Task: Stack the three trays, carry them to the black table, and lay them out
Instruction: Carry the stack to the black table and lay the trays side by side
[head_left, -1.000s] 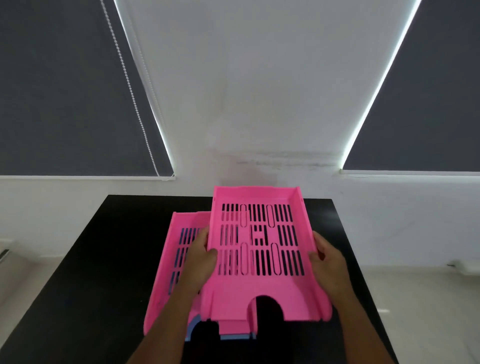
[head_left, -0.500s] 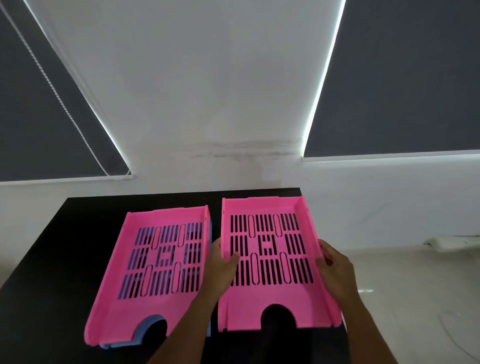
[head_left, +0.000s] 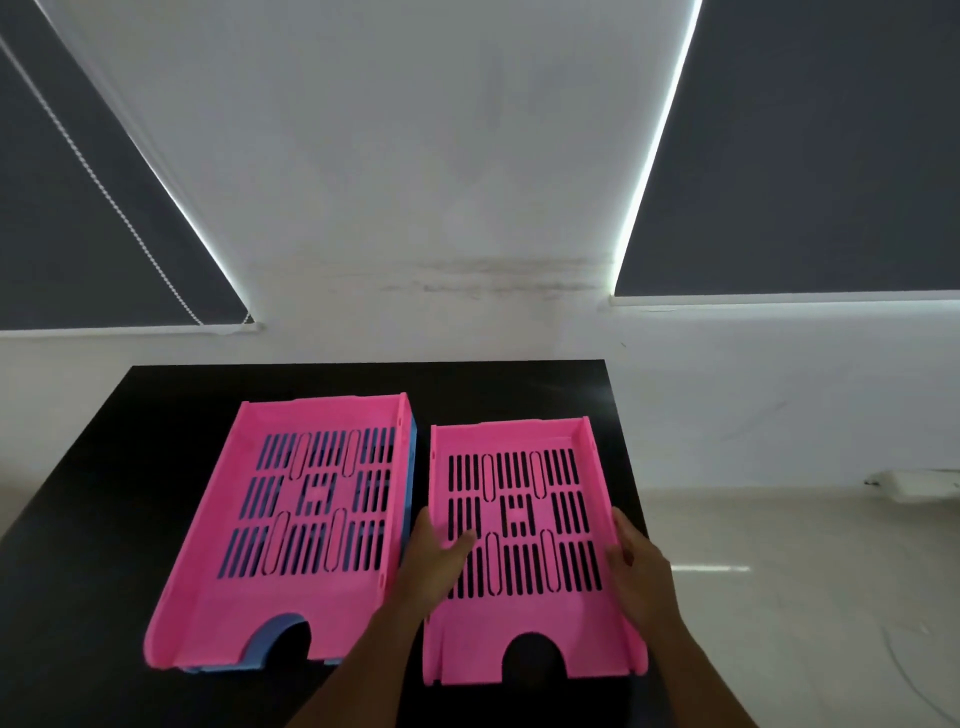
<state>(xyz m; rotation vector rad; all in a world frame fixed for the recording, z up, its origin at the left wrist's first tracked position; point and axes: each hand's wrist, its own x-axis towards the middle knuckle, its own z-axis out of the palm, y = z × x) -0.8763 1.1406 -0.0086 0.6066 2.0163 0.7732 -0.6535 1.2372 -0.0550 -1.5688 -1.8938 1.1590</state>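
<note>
Both hands, left hand (head_left: 441, 558) and right hand (head_left: 641, 571), grip the side walls of a pink tray (head_left: 519, 525) at the black table (head_left: 130, 493)'s right edge, beside another pink tray (head_left: 311, 493) nested on a blue tray (head_left: 412, 457), evidently laying them out.

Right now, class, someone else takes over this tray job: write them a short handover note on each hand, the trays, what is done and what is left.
Left hand: gripping the left wall of the right pink tray, thumb inside.
Right hand: gripping its right wall.
That tray sits at the right side of the black table.
Left pink tray is nested on the blue tray.
Done: carried over, one tray laid out.
Left: separate pink from blue and lay them out.
</note>
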